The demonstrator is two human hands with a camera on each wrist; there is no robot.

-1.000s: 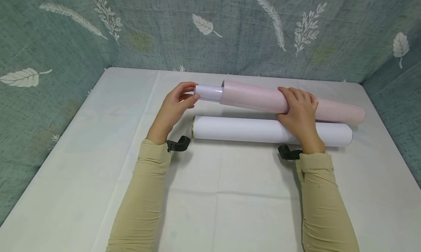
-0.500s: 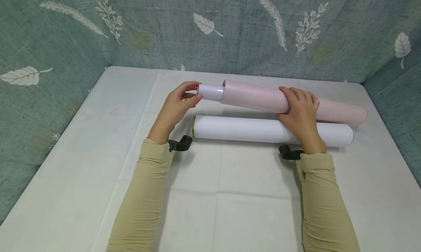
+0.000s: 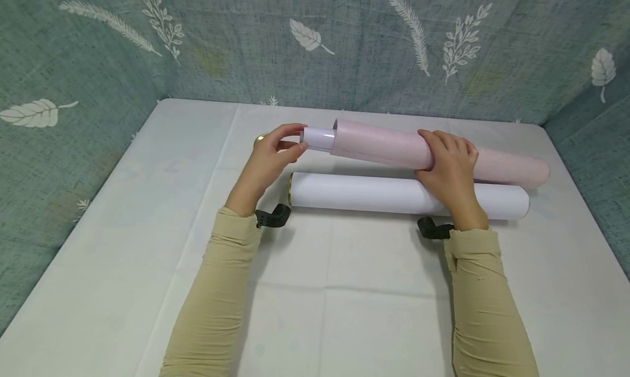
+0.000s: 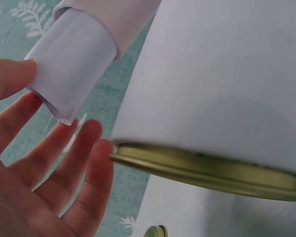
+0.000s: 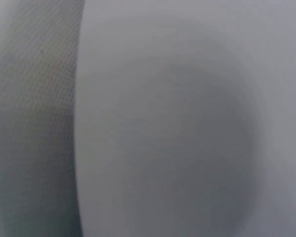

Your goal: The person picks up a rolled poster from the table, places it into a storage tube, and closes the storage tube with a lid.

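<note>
My left hand (image 3: 266,161) pinches the outer end of a glossy white paper roll (image 3: 319,139) between thumb and fingers. In the left wrist view the thumb lies on that roll's (image 4: 71,59) outside, with the forefinger at its edge; the other fingers are spread. The roll pokes out of the left mouth of a larger pink paper roll (image 3: 379,143), which hides the rest of it. From above, my right hand (image 3: 449,163) grips the pink roll near its middle. A white tube (image 3: 354,192) with a gold left rim lies just in front, partly beneath the right wrist.
A gold round piece (image 3: 261,138) shows partly behind the left hand. The white-covered table (image 3: 275,322) meets a green leaf-patterned cloth (image 3: 344,48) at the back and sides. A blurred pale surface (image 5: 177,123) fills most of the right wrist view.
My left hand has moved slightly right, and less of the white paper roll sticks out of the pink one. The gold round piece has come into sight. The right hand keeps its hold.
</note>
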